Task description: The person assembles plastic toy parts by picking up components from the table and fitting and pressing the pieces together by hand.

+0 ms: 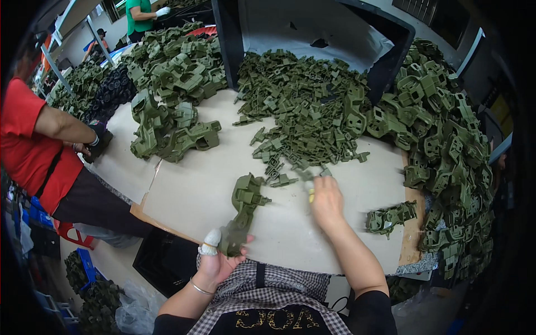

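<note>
Left hand: I see my left hand (219,258) at the near edge of the desk, palm up, fingers curled around the lower end of a green plastic vehicle body (241,215); one finger wears a white cot.
Held part: the green plastic vehicle body stands tilted up from my grip, its upper end above the bare desk top, just short of the small-parts pile.
Right hand: my right hand (326,202) lies further in, knuckles up, fingers drawn together at the near fringe of the small green clips (304,114); something yellowish shows at the fingertips, but motion blur keeps me from telling what they pinch.
Desk: the desk (195,195) is covered in pale cardboard, bare between my hands.
Right of the hand: one assembled green frame (391,216) lies alone near the right edge, apart from my right hand.
Middle distance: the small green clips spread in a wide heap out of a tipped black bin (391,56).
Right side: a tall bank of green chassis parts (446,139) runs along the right rim.
Far left: a heap of larger green shells (173,84) sits at the far side, with black wheels (114,92) beside it.
Other people: a person in a red shirt (28,145) stands at the left edge; a person in a green shirt (137,15) is at the far end.
</note>
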`<state>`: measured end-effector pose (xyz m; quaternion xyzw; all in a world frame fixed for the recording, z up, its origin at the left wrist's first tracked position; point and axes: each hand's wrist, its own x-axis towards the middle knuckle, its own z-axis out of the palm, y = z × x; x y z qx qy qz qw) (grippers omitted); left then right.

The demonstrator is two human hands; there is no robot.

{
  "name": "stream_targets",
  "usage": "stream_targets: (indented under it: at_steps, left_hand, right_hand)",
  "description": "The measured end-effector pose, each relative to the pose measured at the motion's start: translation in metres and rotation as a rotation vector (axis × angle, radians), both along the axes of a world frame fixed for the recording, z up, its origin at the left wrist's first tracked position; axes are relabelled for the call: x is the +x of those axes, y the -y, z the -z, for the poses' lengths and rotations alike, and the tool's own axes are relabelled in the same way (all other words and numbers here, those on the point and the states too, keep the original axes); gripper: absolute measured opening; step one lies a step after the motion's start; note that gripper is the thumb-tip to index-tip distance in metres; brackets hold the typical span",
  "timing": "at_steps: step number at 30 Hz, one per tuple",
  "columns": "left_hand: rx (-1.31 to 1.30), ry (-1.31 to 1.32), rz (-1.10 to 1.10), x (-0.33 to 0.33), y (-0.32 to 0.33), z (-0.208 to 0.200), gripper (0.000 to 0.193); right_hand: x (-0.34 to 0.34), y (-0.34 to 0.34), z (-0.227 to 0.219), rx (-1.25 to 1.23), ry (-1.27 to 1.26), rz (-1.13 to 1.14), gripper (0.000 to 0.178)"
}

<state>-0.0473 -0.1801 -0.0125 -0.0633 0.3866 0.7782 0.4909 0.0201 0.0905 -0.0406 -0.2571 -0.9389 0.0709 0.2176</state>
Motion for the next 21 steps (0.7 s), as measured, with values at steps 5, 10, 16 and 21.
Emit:
stream_targets:
  at_steps: [5,10,16,21]
  left_hand:
    - [0.131,0.003,-0.087,0.001,-0.002,0.016,0.062]
    - [0.132,-0.187,0.015,0.007,-0.026,0.006,0.067]
    - [0.195,-0.558,-0.067,0.031,-0.042,-0.006,0.062]
    - [0.141,-0.759,-0.002,0.038,-0.038,-0.012,0.068]
  right_hand:
    - [0.050,0.026,-0.055,-0.979,-0.187,-0.086,0.023]
    - [0.065,0.089,-0.068,-1.109,-0.188,-0.413,0.017]
    - [0.057,0.113,-0.042,-0.524,-0.269,-0.346,0.021]
    - [0.071,0.114,-0.022,-0.974,-0.260,-0.534,0.023]
